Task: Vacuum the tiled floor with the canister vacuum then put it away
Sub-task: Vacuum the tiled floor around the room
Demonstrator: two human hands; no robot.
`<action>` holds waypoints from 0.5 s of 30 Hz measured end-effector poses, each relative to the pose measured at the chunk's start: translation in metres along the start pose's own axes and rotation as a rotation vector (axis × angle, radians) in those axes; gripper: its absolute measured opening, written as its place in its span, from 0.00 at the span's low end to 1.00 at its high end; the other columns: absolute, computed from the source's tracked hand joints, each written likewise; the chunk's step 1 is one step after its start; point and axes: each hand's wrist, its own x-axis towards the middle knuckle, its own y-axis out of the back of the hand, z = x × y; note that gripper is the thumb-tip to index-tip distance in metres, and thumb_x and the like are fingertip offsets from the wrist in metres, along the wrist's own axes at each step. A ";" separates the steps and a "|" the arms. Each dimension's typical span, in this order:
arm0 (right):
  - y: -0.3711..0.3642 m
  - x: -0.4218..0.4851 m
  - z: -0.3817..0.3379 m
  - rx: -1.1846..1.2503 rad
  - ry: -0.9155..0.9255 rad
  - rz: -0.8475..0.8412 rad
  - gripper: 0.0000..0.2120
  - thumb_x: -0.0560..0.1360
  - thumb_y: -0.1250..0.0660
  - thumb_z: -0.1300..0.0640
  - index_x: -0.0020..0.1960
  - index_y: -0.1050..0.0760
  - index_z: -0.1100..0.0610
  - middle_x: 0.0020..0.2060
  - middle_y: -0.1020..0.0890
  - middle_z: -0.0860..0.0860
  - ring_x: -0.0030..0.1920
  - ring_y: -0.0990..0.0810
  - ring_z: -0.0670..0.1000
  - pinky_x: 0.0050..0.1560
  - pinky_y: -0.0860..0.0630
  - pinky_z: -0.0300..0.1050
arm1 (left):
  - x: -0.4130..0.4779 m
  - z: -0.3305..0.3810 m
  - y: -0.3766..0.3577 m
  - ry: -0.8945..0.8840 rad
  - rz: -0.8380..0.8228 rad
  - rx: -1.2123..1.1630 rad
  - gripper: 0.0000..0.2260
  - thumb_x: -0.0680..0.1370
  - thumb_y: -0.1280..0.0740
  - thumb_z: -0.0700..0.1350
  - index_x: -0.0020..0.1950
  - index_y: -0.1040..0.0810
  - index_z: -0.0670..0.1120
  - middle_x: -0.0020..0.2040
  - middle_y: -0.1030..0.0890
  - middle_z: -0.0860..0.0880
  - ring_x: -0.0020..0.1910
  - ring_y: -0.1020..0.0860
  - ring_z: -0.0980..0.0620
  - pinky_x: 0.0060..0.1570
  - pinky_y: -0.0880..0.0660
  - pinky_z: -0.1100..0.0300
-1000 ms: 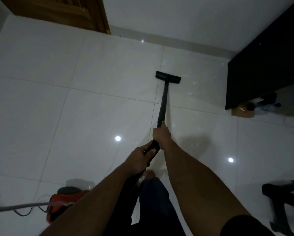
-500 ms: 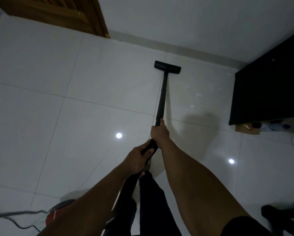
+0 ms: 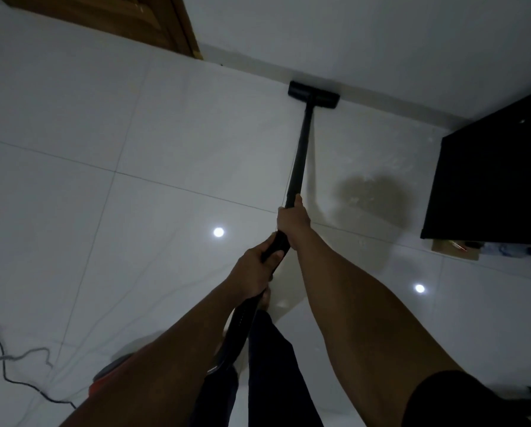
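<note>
Gripping the black wand (image 3: 299, 155) at two stations gives the leverage the stroke needs. The right hand (image 3: 290, 218) is wrapped round the tube at the forward position to steer. The left hand (image 3: 255, 271) is closed round the handle bend just behind it to supply push. Both arms are extended, which places the floor head (image 3: 314, 95) well ahead of the right hand, flat on the tiled floor (image 3: 104, 195) and touching the base of the white wall (image 3: 381, 41). This is judged to be the far end of a forward stroke. The hose (image 3: 238, 331) drops from below the left hand toward the canister vacuum (image 3: 110, 375), which sits behind and left of that hand, partly hidden by the forearm. A thin dark cord (image 3: 5, 375) trails further left. The surface is glossy pale tile with fine grout lines and two light reflections. A dark cabinet (image 3: 489, 180) stands right of the right hand, and a wooden door (image 3: 119, 20) lies ahead to the left.
</note>
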 end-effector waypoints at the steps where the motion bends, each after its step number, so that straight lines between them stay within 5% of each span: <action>1: 0.000 0.003 -0.002 0.004 -0.005 -0.005 0.34 0.81 0.41 0.55 0.81 0.55 0.43 0.64 0.25 0.56 0.53 0.20 0.57 0.55 0.20 0.54 | 0.002 0.001 0.001 -0.012 0.001 0.010 0.22 0.84 0.41 0.52 0.78 0.40 0.60 0.34 0.22 0.50 0.24 0.26 0.59 0.34 0.23 0.58; 4: 0.000 0.008 -0.002 0.199 -0.091 -0.061 0.35 0.79 0.39 0.60 0.80 0.48 0.41 0.55 0.23 0.57 0.43 0.22 0.55 0.49 0.17 0.56 | 0.001 -0.001 0.002 -0.013 0.005 0.032 0.23 0.84 0.41 0.52 0.78 0.43 0.63 0.33 0.22 0.51 0.23 0.27 0.58 0.33 0.23 0.56; 8: -0.005 -0.011 0.000 0.350 -0.114 0.007 0.32 0.78 0.41 0.62 0.79 0.43 0.43 0.51 0.22 0.57 0.33 0.24 0.52 0.30 0.22 0.42 | -0.009 -0.012 0.000 -0.055 0.025 0.068 0.25 0.84 0.40 0.52 0.78 0.45 0.65 0.34 0.23 0.55 0.22 0.28 0.62 0.32 0.23 0.59; 11: -0.022 -0.033 0.018 0.226 -0.034 0.126 0.30 0.79 0.36 0.52 0.79 0.42 0.44 0.59 0.21 0.54 0.43 0.18 0.54 0.38 0.17 0.48 | -0.027 -0.028 0.001 -0.032 0.015 0.109 0.25 0.84 0.40 0.52 0.79 0.44 0.62 0.36 0.23 0.57 0.24 0.26 0.65 0.32 0.26 0.64; 15: -0.045 -0.072 0.055 0.158 -0.026 0.143 0.30 0.81 0.39 0.52 0.80 0.46 0.43 0.60 0.21 0.53 0.50 0.17 0.57 0.49 0.17 0.52 | -0.073 -0.053 0.000 0.005 -0.017 0.114 0.23 0.84 0.41 0.51 0.79 0.42 0.59 0.38 0.24 0.56 0.23 0.26 0.64 0.26 0.30 0.72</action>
